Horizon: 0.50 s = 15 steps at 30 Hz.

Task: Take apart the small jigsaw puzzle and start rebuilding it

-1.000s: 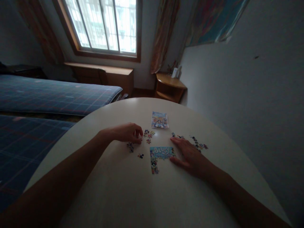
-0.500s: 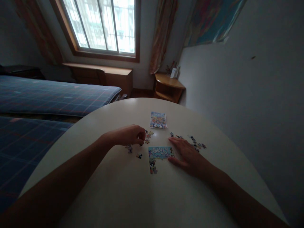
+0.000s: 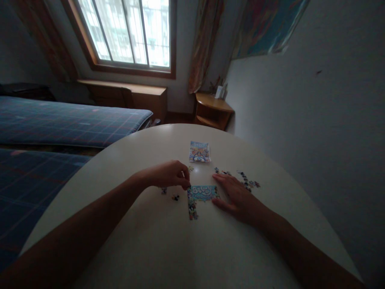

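Observation:
A partly assembled jigsaw puzzle (image 3: 202, 193) with a blue lettered top strip and a left column lies on the white table. My left hand (image 3: 172, 175) is closed in a pinch at the puzzle's upper left corner, with a small dark puzzle piece just showing at the fingertips. My right hand (image 3: 236, 197) rests flat and open, its thumb at the puzzle's right edge and its fingers close to loose pieces. Loose puzzle pieces (image 3: 247, 181) lie beyond and right of it. Another loose piece (image 3: 175, 197) sits left of the puzzle. My left hand hides some pieces.
A picture sheet (image 3: 199, 152) lies farther back on the round white table (image 3: 156, 241). A bed with a plaid mattress (image 3: 69, 122) stands at the left. Behind are a wooden corner shelf (image 3: 214, 102) and a desk (image 3: 148, 89) under the window. A wall runs along the right.
My left hand has moved right, from above the loose pieces to the puzzle's upper left corner. My right hand has stayed in place.

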Each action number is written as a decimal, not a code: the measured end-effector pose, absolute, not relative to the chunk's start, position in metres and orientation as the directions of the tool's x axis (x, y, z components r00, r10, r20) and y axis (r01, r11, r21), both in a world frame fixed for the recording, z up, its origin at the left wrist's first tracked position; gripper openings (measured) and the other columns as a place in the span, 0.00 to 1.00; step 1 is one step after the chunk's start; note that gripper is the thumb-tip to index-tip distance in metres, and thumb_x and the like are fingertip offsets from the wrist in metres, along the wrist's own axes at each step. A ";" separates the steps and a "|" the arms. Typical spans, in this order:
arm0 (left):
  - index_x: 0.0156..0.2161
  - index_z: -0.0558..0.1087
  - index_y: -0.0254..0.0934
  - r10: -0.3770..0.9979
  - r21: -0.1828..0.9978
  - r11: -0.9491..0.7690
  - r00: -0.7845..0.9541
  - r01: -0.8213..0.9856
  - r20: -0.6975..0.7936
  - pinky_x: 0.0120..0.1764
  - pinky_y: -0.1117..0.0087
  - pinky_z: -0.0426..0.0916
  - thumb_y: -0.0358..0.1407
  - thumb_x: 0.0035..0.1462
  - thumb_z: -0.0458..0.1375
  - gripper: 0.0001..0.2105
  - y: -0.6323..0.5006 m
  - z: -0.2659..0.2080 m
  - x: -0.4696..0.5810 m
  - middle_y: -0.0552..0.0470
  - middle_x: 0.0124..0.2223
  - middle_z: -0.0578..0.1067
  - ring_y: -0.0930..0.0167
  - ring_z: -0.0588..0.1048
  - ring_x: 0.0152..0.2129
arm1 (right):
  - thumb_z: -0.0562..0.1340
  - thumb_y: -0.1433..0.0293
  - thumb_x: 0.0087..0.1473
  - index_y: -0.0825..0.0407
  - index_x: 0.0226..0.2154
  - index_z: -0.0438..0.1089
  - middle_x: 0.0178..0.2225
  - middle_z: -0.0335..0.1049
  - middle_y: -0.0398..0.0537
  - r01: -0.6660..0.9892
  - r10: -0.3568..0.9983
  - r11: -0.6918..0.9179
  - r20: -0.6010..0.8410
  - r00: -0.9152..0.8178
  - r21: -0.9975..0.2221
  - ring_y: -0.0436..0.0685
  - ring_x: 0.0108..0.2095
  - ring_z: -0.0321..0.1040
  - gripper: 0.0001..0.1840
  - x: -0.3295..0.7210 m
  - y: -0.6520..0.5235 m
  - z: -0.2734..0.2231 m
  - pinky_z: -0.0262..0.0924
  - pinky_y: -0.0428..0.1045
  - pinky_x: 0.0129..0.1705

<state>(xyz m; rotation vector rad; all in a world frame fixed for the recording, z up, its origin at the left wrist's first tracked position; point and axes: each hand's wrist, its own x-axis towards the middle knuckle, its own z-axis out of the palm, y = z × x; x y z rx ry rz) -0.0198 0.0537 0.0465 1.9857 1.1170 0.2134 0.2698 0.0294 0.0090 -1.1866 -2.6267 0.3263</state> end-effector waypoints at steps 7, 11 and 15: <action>0.36 0.74 0.34 0.762 0.741 -0.264 0.604 0.618 -0.232 0.28 0.74 0.63 0.39 0.54 0.61 0.09 0.052 0.045 -0.017 0.50 0.33 0.80 0.72 0.74 0.27 | 0.56 0.51 0.60 0.56 0.64 0.54 0.64 0.57 0.62 0.704 0.754 0.648 0.117 -0.646 -0.289 0.67 0.64 0.53 0.37 0.270 0.031 0.009 0.50 0.65 0.65; 0.35 0.76 0.34 0.791 0.664 -0.319 0.576 0.676 -0.206 0.28 0.74 0.62 0.40 0.54 0.61 0.10 0.053 0.051 -0.024 0.51 0.31 0.78 0.73 0.71 0.25 | 0.56 0.51 0.60 0.57 0.64 0.54 0.64 0.57 0.62 0.711 0.757 0.644 0.102 -0.645 -0.282 0.67 0.65 0.52 0.37 0.270 0.030 0.009 0.50 0.65 0.66; 0.35 0.78 0.35 0.803 0.580 -0.311 0.534 0.753 -0.263 0.27 0.73 0.61 0.40 0.56 0.59 0.11 0.057 0.053 -0.035 0.52 0.30 0.78 0.73 0.72 0.24 | 0.55 0.50 0.61 0.57 0.64 0.54 0.64 0.57 0.61 0.717 0.761 0.639 0.091 -0.642 -0.278 0.66 0.65 0.52 0.38 0.271 0.030 0.009 0.49 0.64 0.66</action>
